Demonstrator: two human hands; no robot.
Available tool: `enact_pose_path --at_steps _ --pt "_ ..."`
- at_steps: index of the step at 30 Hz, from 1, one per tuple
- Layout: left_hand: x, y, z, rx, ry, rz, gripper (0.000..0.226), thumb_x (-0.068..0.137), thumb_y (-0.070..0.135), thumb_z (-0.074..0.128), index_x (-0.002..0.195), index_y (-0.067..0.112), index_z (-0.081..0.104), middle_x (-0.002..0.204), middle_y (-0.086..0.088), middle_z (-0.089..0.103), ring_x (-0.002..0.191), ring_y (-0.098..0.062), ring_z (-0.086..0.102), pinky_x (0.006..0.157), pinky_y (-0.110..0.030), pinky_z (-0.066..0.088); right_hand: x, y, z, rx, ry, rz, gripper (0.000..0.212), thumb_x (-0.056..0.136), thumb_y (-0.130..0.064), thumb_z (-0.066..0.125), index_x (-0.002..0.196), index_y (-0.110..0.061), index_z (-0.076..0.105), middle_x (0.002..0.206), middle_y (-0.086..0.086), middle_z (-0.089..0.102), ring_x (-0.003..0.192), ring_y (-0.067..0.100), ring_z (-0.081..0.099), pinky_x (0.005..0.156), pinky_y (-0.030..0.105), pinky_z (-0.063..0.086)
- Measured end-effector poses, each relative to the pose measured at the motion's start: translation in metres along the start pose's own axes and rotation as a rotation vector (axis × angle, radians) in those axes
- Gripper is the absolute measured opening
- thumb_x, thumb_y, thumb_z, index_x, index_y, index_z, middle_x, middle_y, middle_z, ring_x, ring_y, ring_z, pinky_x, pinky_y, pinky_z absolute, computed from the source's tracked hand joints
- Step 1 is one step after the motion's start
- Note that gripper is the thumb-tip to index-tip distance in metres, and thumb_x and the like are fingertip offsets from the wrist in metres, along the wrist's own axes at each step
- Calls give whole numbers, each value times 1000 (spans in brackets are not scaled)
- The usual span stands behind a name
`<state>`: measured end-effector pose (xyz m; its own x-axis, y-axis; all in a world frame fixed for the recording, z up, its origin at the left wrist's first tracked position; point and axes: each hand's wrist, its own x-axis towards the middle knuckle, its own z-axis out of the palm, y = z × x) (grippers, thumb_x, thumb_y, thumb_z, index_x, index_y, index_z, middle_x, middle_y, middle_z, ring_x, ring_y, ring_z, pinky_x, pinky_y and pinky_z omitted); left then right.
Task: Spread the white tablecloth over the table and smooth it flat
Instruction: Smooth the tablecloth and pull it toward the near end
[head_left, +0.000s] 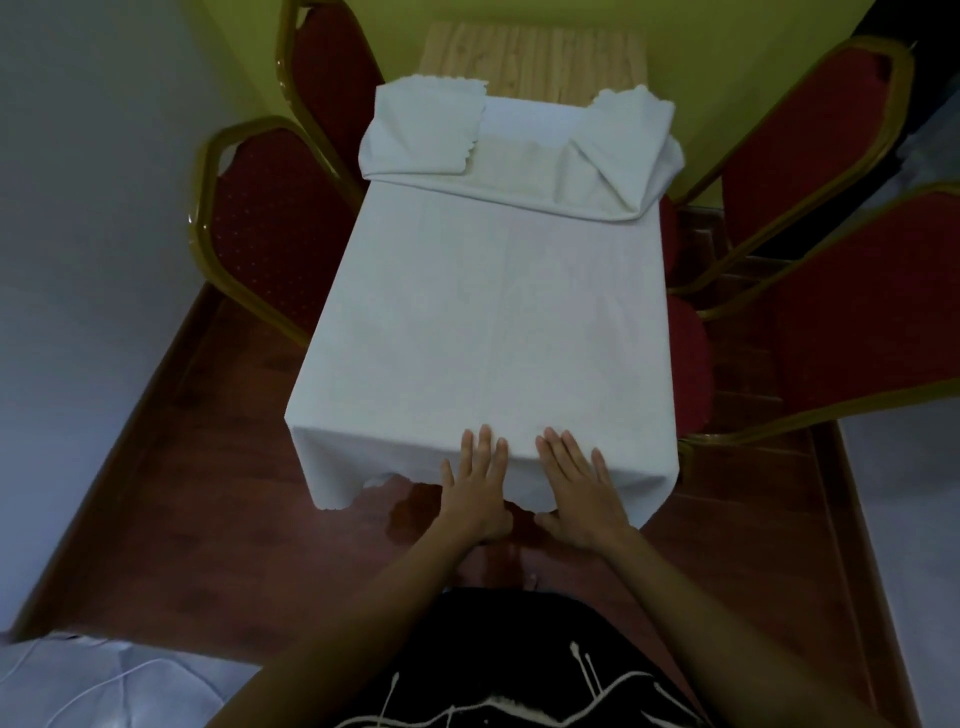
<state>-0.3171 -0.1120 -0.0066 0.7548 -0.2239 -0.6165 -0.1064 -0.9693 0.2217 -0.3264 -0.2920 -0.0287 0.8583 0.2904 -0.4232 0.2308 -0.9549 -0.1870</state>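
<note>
The white tablecloth (483, 312) covers most of a narrow wooden table (535, 57), whose bare far end shows beyond the cloth. At the far end the cloth is folded back on itself, with both scalloped corners lying on top. The near edge hangs down over the table's front. My left hand (475, 486) and my right hand (579, 486) lie side by side with straight fingers, pressing flat on the cloth at the near table edge.
Red padded chairs with gold frames stand on both sides: two on the left (260, 218) and two on the right (841, 291). A dark wooden floor (218, 493) lies below. A green wall (727, 57) is behind the table.
</note>
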Motion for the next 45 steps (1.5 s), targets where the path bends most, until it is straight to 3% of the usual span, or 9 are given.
enact_pose_path --at_steps 11,16,23,29,34,39,45 --pt "3 -25 11 -48 146 18 96 86 20 48 153 14 -19 158 -2 -33 146 -24 -30 118 -59 -4 5 -31 -8 115 6 142 101 94 -52 54 157 -11 -12 164 7 -22 152 23 -18 125 42 -3" --pt "-4 -49 9 31 172 47 96 84 18 48 154 22 -17 160 3 -29 148 -18 -26 119 -62 0 22 -56 -16 152 28 91 81 102 -43 41 158 -12 -9 166 6 -19 152 21 -18 124 44 -5" --pt "-15 -152 -33 -192 251 -294 87 92 37 51 157 18 -5 165 -4 -15 151 -25 -15 119 -62 -3 38 -99 -17 101 -10 -34 72 105 -40 33 158 -11 -5 166 6 -15 153 23 -15 124 50 -2" --pt "-46 -214 -38 -155 234 -318 85 92 31 51 157 26 -3 165 1 -15 152 -22 -14 114 -71 -2 63 -158 -19 82 -11 -68 67 106 -35 31 159 -12 -4 167 5 -14 153 22 -14 124 49 -1" --pt "-54 -228 -38 -161 236 -302 86 92 39 50 157 23 -3 165 0 -13 152 -22 -13 116 -67 -2 89 -217 -20 77 -14 -63 66 106 -33 31 159 -11 -2 167 6 -12 153 23 -13 124 49 0" --pt "-54 -259 -53 -330 170 -375 77 90 20 46 157 21 7 166 -1 2 153 -20 -8 116 -67 -2 112 -266 -20 85 -20 -75 63 107 -30 29 158 -9 0 167 8 -9 154 24 -9 125 46 2" --pt "-46 -301 -100 -310 235 -222 61 96 21 44 153 23 25 161 0 26 152 -26 12 115 -66 13 155 -310 -40 95 -5 -57 66 103 -20 39 158 -9 3 168 9 -4 154 26 -4 124 44 4"
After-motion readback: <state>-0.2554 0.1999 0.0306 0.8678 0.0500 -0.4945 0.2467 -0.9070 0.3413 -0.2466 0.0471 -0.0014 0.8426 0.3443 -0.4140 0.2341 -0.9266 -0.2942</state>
